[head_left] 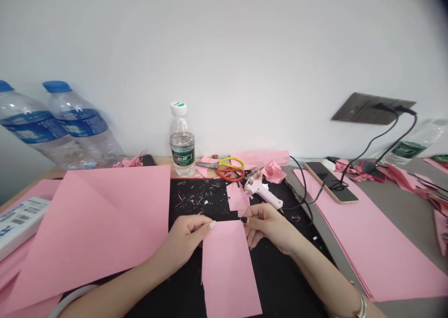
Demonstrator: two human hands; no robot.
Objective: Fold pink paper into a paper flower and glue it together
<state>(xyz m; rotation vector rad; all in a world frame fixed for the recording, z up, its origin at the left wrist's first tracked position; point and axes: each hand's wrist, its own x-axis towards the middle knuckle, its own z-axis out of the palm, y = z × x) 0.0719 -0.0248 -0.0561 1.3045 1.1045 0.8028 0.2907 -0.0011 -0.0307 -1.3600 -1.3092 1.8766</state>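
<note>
A long strip of pink paper (229, 271) hangs between my hands over the black mat (290, 280). My left hand (191, 238) pinches its upper left corner between thumb and fingers. At the upper right corner, my right hand (268, 227) grips the paper the same way, with the thumb on top. The strip's left edge looks slightly rough. Just beyond my right hand lies a pale pink glue gun (262, 192). Scissors (231, 168) with yellow and orange handles rest farther back, beside small pink scraps (238, 197).
Large pink sheets (119, 210) lie at left near a white box (21, 224). A small water bottle (182, 145) stands against the wall, with big bottles (80, 122) leaning at left. At right, a phone (331, 183) sits on stacked pink paper (378, 248); cables (371, 141) run to the socket (364, 109).
</note>
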